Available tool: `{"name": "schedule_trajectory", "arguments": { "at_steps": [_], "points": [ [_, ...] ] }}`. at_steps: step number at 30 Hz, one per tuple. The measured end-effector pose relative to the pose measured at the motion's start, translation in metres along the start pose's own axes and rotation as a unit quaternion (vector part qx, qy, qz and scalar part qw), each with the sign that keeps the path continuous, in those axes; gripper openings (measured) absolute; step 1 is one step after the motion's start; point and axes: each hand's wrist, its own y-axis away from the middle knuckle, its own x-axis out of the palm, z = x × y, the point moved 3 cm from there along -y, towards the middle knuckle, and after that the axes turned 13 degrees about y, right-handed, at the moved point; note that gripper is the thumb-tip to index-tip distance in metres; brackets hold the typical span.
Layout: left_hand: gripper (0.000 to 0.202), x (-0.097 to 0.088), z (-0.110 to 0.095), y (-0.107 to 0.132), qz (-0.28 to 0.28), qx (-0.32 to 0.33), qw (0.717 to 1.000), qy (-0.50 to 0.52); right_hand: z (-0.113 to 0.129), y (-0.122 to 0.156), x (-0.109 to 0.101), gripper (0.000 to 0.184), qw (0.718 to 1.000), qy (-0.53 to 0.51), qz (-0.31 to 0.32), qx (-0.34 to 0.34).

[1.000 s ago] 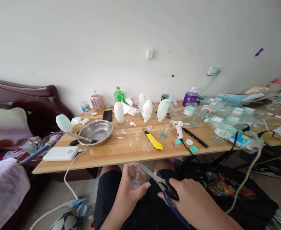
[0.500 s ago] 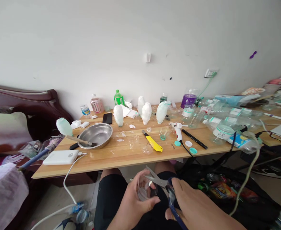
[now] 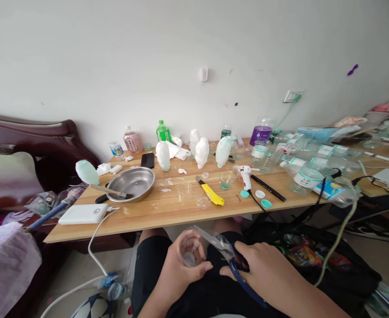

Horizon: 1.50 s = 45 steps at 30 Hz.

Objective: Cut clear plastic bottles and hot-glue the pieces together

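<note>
Over my lap, below the table's near edge, my left hand [image 3: 181,274] is closed round a clear cut-off plastic bottle piece [image 3: 189,251] whose open mouth faces me. My right hand [image 3: 264,274] grips blue-handled scissors [image 3: 229,258]. Their metal blades reach leftwards to the rim of the clear piece. The two hands are close together, almost touching.
A wooden table [image 3: 168,212] in front of me carries a steel bowl [image 3: 131,183], a yellow utility knife [image 3: 211,193], a white glue gun [image 3: 246,176], a power bank [image 3: 83,213], a phone [image 3: 147,160], white-wrapped bottles [image 3: 203,152] and many clear bottles [image 3: 309,176]. A dark bag [image 3: 314,256] lies at my right.
The scissor blades opened at the rim of the clear piece half a second ago and lie along it now. Both hands have shifted only slightly over my lap.
</note>
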Motion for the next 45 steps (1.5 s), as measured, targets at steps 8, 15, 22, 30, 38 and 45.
{"name": "schedule_trajectory", "arguments": {
  "at_steps": [8,15,22,30,38,45],
  "points": [
    [0.062,-0.009,-0.002,0.002,0.04,0.005,0.997,0.064,-0.01,0.0,0.008,0.017,0.999,-0.025,0.019,-0.03],
    [0.05,-0.009,0.004,0.012,-0.004,0.011,1.0,-0.024,-0.009,0.01,0.01,0.016,0.994,-0.092,0.06,-0.02],
    [0.063,-0.006,0.018,0.014,-0.005,0.041,0.999,-0.035,-0.002,0.01,0.022,0.03,0.991,-0.12,0.052,-0.004],
    [0.067,-0.012,0.015,0.004,-0.061,0.012,0.998,-0.023,-0.005,0.005,0.019,0.035,0.995,-0.089,0.031,0.012],
    [0.07,-0.026,0.003,0.004,-0.042,0.088,0.971,-0.217,-0.015,0.01,0.025,0.017,0.987,-0.133,0.092,-0.016],
    [0.061,-0.011,0.011,0.013,-0.047,0.069,0.961,-0.263,-0.005,0.011,0.025,0.031,0.99,-0.119,0.071,0.016]
  ]
}}
